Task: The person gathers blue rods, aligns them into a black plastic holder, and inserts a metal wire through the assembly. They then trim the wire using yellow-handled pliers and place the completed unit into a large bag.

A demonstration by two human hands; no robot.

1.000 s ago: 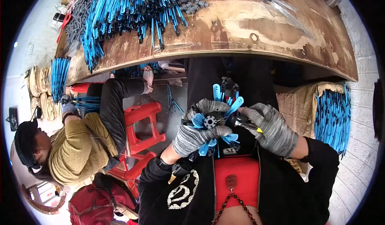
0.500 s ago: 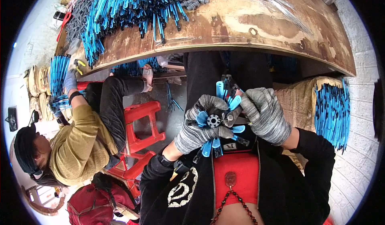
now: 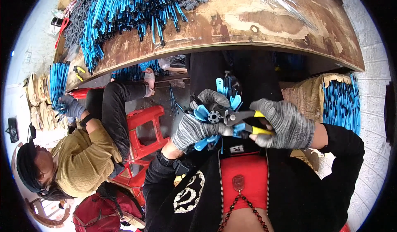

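In my left hand, the fingers are wrapped round a dark notched round hub. Several bright blue and black strips fan out from it. A grey-and-white knitted glove covers each hand. My right hand grips cutting pliers by their yellow-tipped handles, which are spread apart. The pliers' head lies right beside the hub, against or just over its right side; what lies between the jaws is too small to make out.
Ahead, the worn wooden table carries a heap of blue strips and grey ribbed fittings. A bundle of strips stands at right. On the left, a co-worker sits by a red stool.
My right hand has drawn back a little to the right, and the pliers' handles have spread apart. My left hand still holds the hub. The co-worker's gloved hand has moved lower.
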